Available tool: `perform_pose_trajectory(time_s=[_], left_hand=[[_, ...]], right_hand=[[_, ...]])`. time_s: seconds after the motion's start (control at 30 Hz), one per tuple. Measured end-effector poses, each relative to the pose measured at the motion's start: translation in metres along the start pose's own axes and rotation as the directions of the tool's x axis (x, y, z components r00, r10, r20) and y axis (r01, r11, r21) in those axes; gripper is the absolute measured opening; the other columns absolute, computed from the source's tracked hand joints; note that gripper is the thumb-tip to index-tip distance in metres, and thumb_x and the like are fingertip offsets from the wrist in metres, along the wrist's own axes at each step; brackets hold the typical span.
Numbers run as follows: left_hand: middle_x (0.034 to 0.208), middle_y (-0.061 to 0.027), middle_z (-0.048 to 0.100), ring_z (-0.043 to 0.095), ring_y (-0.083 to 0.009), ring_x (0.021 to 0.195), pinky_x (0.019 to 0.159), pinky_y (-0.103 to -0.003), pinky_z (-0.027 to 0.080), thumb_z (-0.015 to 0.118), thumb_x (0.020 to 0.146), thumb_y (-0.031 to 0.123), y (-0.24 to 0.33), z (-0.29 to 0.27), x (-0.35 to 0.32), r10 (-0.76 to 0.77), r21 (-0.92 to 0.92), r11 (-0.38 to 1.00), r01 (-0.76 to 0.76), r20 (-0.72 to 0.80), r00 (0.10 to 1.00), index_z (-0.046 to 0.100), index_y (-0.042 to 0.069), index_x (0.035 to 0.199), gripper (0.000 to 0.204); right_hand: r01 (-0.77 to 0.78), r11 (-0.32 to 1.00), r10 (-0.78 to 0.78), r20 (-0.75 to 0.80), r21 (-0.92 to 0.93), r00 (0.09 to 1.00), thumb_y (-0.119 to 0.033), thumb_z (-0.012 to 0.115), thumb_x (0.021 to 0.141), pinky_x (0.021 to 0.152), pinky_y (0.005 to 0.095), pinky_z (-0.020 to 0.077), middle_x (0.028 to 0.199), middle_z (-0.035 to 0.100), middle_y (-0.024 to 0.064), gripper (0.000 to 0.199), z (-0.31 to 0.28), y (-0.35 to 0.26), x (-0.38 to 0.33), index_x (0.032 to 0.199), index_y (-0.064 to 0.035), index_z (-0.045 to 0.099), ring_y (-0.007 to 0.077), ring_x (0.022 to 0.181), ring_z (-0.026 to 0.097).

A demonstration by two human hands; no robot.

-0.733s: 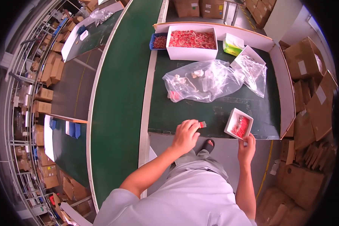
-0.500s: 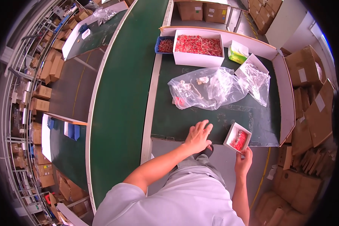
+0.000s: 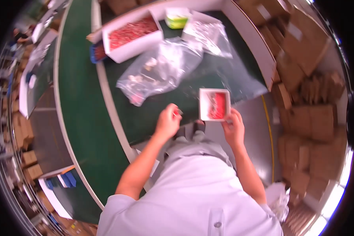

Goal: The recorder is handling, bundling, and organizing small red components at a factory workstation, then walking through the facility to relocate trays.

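My right hand [image 3: 234, 125] grips a small open white box [image 3: 204, 105] by its near right corner, thumb and fingers at the wall. Thin red and clear pieces [image 3: 220, 104] lie in the right part of this box. To its left, my left hand [image 3: 169, 121] is closed above the table's front edge. A small red piece [image 3: 176, 113] shows at its fingertips; blur hides its exact kind. Beyond the hands, a clear plastic bag [image 3: 165, 65] with a few pale and reddish things inside lies on the green table [image 3: 185, 98].
A large white box [image 3: 139, 48] full of red and clear pieces stands at the back, beside a blue bin [image 3: 93, 54]. Behind the bag are a green-and-white packet [image 3: 177, 19] and a white box with plastic bags [image 3: 208, 33]. A green conveyor [image 3: 78, 98] runs along the left; cardboard boxes [image 3: 306, 122] are stacked right.
My left hand has gone from spread fingers to closed, with a small red piece at its tips. My right hand still holds the small box. The whole view has turned and shifted.
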State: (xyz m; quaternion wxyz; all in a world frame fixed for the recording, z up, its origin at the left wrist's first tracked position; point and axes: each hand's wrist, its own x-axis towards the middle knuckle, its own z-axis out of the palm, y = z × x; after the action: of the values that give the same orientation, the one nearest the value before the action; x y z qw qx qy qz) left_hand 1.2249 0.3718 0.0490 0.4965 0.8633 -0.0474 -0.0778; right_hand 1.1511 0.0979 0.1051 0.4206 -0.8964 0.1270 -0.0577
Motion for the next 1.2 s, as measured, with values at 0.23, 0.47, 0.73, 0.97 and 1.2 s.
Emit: perform_pose_trajectory(time_s=[0.23, 0.47, 0.73, 0.97, 1.2], left_hand=[[0.094, -0.0038, 0.069, 0.064, -0.0120, 0.080, 0.071, -0.028, 0.055, 0.067, 0.099, 0.007, -0.035, -0.015, 0.003, -0.208, -0.428, 0.876, 0.222, 0.080, 0.975, 0.061, -0.001, 0.126, 0.028], [0.116, -0.0093, 0.069, 0.069, -0.0165, 0.095, 0.077, -0.030, 0.058, 0.067, 0.102, 0.011, -0.042, -0.006, -0.026, -0.311, -0.738, 0.480, 0.475, 0.363, 0.878, 0.055, 0.005, 0.131, 0.032], [0.119, -0.0052, 0.064, 0.066, -0.0130, 0.094, 0.081, -0.030, 0.056, 0.066, 0.102, 0.014, -0.031, -0.017, -0.037, -0.317, -0.706, 0.502, 0.500, 0.388, 0.866, 0.054, 0.008, 0.131, 0.032], [0.116, -0.0044, 0.063, 0.062, -0.0106, 0.086, 0.079, -0.029, 0.056, 0.061, 0.104, 0.014, -0.029, -0.009, -0.039, -0.374, -0.680, 0.476, 0.557, 0.416, 0.829, 0.054, 0.008, 0.129, 0.027], [0.115, -0.0054, 0.061, 0.057, -0.0093, 0.079, 0.071, -0.027, 0.053, 0.054, 0.106, 0.014, -0.031, 0.002, -0.045, -0.406, -0.603, 0.581, 0.546, 0.366, 0.837, 0.051, 0.006, 0.133, 0.029]], right_hand=[[0.014, 1.000, -0.014, 0.018, -0.022, 1.000, -0.001, 0.075, 0.087, 0.089, 0.0372, 0.0583, 0.142, 0.060, 0.0155, 0.020, 0.003, 0.005, -0.002, 0.104, -0.0044, 0.065, 0.0320, 0.116, 0.068], [0.062, 0.995, -0.061, -0.010, 0.084, 0.998, 0.008, 0.076, 0.083, 0.079, 0.0342, 0.0589, 0.139, 0.062, 0.0136, 0.023, 0.019, 0.033, -0.021, 0.096, -0.0035, 0.060, 0.0265, 0.112, 0.068], [0.132, 0.988, -0.137, 0.064, 0.079, 0.988, 0.004, 0.077, 0.083, 0.076, 0.0351, 0.0598, 0.136, 0.064, 0.0159, 0.023, 0.025, 0.014, -0.006, 0.096, -0.0056, 0.061, 0.0315, 0.107, 0.070], [0.133, 0.989, -0.139, 0.095, 0.066, 0.986, 0.004, 0.077, 0.083, 0.075, 0.0346, 0.0598, 0.137, 0.063, 0.0164, 0.023, 0.025, 0.017, 0.000, 0.096, -0.0050, 0.060, 0.0313, 0.106, 0.070], [0.129, 0.991, -0.133, 0.101, 0.044, 0.986, 0.005, 0.077, 0.082, 0.074, 0.0328, 0.0594, 0.138, 0.062, 0.0167, 0.024, 0.024, 0.024, 0.001, 0.095, -0.0034, 0.059, 0.0290, 0.103, 0.070]])
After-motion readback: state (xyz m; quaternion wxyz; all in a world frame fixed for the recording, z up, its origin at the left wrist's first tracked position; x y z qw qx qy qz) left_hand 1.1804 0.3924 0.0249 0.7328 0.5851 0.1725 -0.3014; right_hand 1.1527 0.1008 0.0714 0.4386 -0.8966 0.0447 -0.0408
